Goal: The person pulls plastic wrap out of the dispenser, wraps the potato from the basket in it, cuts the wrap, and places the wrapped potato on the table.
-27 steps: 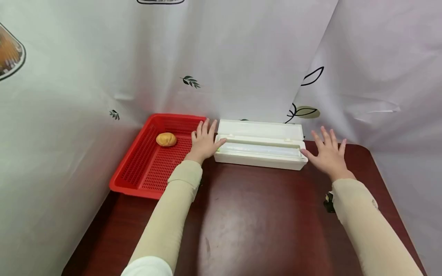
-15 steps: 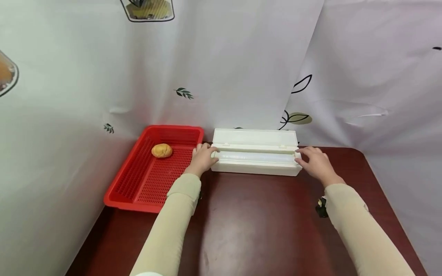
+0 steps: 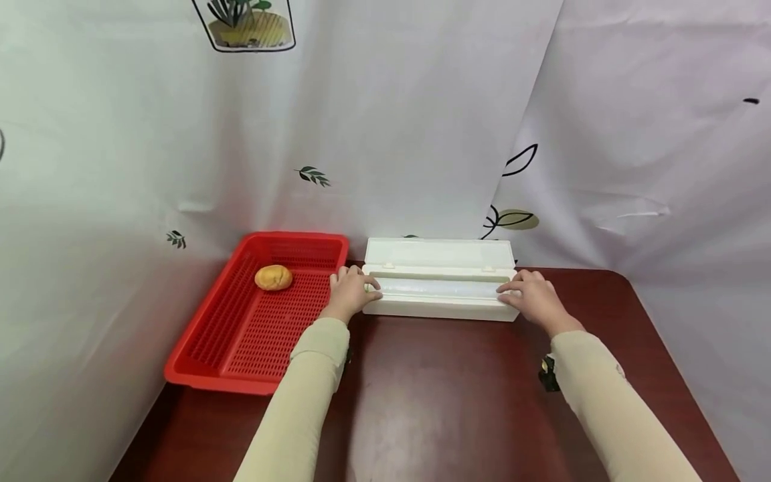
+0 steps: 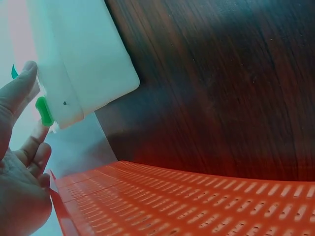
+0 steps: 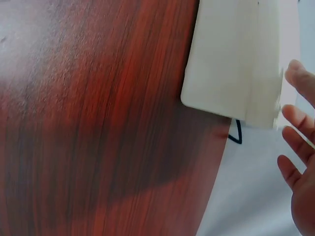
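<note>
A white lidded cling film dispenser point(image 3: 440, 308) stands at the back of the table with its lid point(image 3: 440, 253) raised. Inside lies a roll of cling film point(image 3: 436, 288). My left hand point(image 3: 348, 293) is at the dispenser's left end, its thumb and forefinger bent over the roll; in the left wrist view they stand apart near a small green piece point(image 4: 44, 111). My right hand point(image 3: 536, 298) reaches over the right end, thumb and forefinger toward the film. In the right wrist view a gap shows between them. Whether any fingertip touches film is unclear.
Left of the dispenser sits a red perforated basket point(image 3: 199, 355) holding a yellow-brown bread roll point(image 3: 274, 277). A white patterned sheet point(image 3: 415, 134) hangs close behind. The dark red wooden table point(image 3: 446, 402) spreads out in front of the dispenser.
Both hands, spread with straight fingers earlier, have come in to the dispenser's ends and bent their fingers. The right hand has moved left over the roll. The head view has tilted upward.
</note>
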A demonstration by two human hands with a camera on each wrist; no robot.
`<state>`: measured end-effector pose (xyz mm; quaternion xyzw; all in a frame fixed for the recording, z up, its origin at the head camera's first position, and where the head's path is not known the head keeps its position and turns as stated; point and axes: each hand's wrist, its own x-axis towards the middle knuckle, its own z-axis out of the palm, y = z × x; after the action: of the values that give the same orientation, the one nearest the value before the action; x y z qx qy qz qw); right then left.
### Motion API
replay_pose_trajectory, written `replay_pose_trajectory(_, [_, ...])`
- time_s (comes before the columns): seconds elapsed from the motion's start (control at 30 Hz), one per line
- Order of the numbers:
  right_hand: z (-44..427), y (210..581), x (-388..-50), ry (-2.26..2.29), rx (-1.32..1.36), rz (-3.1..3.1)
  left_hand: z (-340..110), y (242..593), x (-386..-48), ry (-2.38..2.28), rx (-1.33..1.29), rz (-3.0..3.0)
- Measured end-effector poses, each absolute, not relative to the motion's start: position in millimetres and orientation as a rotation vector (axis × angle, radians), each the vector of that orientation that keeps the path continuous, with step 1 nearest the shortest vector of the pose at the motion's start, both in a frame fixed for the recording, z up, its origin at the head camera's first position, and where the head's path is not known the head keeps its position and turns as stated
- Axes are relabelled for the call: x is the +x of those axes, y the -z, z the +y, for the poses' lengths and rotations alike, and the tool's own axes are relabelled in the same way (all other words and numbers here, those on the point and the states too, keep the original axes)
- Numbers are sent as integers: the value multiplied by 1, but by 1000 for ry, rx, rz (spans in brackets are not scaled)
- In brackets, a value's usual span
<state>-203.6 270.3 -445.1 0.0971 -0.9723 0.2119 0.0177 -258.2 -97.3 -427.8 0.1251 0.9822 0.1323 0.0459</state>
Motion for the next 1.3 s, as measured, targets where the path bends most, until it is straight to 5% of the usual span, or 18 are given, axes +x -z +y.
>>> replay_pose_trajectory(1.3, [259, 448, -217, -803, 32, -3093, -80, 429, -270, -372, 172, 3007])
